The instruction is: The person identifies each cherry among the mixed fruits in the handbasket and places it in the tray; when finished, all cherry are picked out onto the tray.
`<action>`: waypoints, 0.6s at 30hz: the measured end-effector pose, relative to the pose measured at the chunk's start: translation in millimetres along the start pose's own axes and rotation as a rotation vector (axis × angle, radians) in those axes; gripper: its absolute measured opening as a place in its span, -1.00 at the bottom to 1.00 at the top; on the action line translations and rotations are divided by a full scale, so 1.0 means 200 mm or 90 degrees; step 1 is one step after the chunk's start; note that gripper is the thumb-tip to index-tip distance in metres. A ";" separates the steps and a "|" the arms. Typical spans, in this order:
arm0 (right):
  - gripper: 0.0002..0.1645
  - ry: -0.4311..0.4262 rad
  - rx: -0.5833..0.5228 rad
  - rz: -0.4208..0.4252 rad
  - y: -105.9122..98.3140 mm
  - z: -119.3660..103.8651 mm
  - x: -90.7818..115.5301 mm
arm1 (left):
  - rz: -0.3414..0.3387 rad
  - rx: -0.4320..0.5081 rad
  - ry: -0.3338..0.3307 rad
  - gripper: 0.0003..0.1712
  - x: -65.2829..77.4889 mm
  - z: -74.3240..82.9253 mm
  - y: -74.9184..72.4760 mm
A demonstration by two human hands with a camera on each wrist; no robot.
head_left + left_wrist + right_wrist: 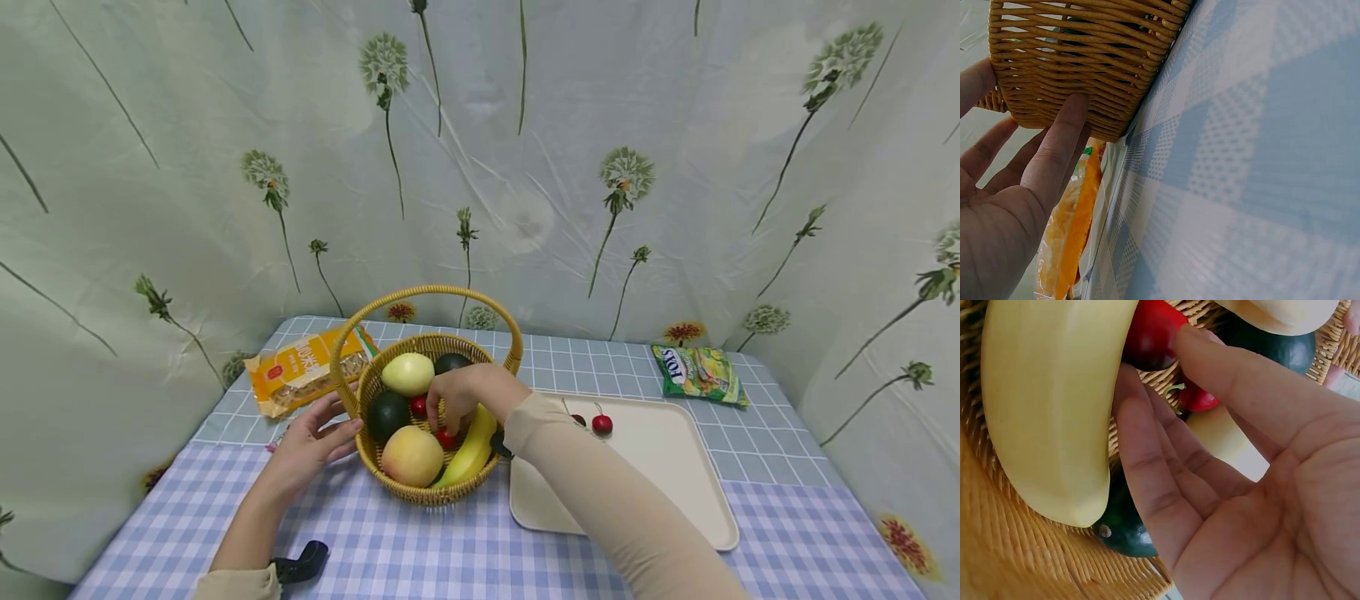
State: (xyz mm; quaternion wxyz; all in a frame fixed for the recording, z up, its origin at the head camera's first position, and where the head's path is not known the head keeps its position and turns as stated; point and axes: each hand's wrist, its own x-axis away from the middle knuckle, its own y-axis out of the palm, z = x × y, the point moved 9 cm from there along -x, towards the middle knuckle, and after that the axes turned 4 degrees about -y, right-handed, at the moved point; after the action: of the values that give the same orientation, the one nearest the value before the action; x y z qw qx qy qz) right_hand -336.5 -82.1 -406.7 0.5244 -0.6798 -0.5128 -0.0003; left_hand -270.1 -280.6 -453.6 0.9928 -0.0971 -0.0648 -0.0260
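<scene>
A yellow wicker basket [431,498] with a tall hoop handle holds a banana [471,454], a peach [412,456], a pale yellow-green fruit [408,374] and dark green fruits [388,416]. My right hand [468,392] reaches down inside it, thumb and fingertips pinching a red cherry [1152,336] beside the banana. Another red fruit [1200,398], with a green stem by it, shows behind those fingers. At the basket's left side, my left hand [318,437] touches the woven wall with fairly straight fingers [1060,147].
To the right stands a cream tray [660,467] with cherries [602,424] on it, partly hidden by my right sleeve. An orange snack bag [300,375] lies behind my left hand. A green bag [701,375] is at the back right. Checked cloth [405,558] covers the table.
</scene>
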 end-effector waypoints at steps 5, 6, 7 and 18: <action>-0.74 0.028 0.016 -0.018 0.01 0.01 0.01 | -0.001 -0.003 0.001 -0.19 0.00 0.00 0.00; -0.74 0.033 0.019 -0.021 0.01 0.01 0.01 | -0.001 -0.002 0.001 -0.19 0.00 0.00 0.00; -0.74 0.036 0.021 -0.026 0.02 0.00 0.01 | -0.002 -0.002 0.000 -0.19 0.00 0.00 0.00; -0.73 0.048 0.035 -0.052 0.06 -0.01 0.00 | -0.002 0.001 -0.001 -0.20 0.00 0.00 0.00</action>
State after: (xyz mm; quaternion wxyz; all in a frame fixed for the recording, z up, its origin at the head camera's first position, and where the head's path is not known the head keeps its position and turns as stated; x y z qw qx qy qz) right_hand -327.0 -82.5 -413.5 0.5613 -0.6432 -0.5197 -0.0332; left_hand -269.5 -279.9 -453.8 0.9928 -0.0959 -0.0658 -0.0278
